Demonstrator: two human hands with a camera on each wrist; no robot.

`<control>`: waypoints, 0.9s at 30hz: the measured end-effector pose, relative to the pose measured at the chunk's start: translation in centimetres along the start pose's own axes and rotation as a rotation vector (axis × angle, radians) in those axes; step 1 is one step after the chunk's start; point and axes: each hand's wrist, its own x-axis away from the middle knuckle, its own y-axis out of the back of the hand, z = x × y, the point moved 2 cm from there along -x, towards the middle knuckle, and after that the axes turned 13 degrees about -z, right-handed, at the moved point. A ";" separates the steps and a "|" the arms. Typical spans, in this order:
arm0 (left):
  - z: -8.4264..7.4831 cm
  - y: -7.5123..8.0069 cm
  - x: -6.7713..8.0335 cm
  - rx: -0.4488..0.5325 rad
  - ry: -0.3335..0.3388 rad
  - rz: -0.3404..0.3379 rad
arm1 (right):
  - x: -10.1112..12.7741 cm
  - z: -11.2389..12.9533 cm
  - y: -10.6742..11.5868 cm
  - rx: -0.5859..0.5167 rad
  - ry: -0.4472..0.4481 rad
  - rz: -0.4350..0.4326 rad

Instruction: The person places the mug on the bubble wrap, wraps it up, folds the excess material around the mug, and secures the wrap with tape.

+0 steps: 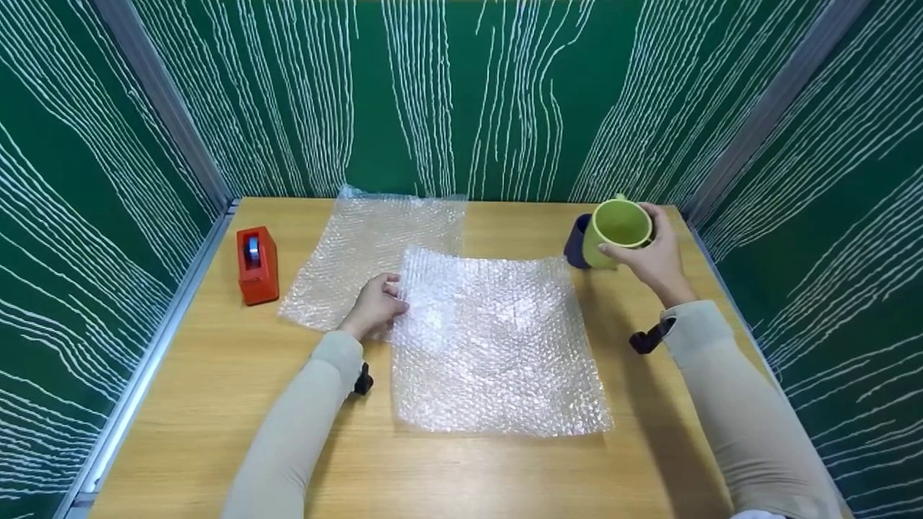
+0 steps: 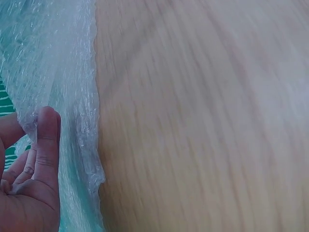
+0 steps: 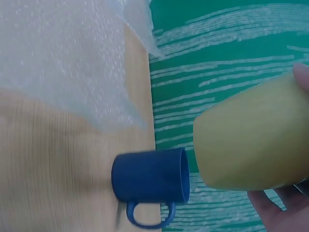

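Head view: left hand [image 1: 376,306] pinches the near bubble wrap sheet [image 1: 494,346] laid flat at centre, right hand [image 1: 652,259] grips the lifted green mug [image 1: 615,232]; wrapping not yet begun, blue mug [image 1: 577,242] untouched on the bench [image 1: 216,404].

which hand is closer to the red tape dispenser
Left. The left hand pinches the near bubble wrap sheet, right of the tape dispenser; the right hand holds the green mug far across.

no readable text, labels or signs
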 end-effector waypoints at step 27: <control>-0.6 -0.2 0.2 -0.012 -0.047 -0.028 | 6.3 0.6 -5.7 -0.089 0.066 0.172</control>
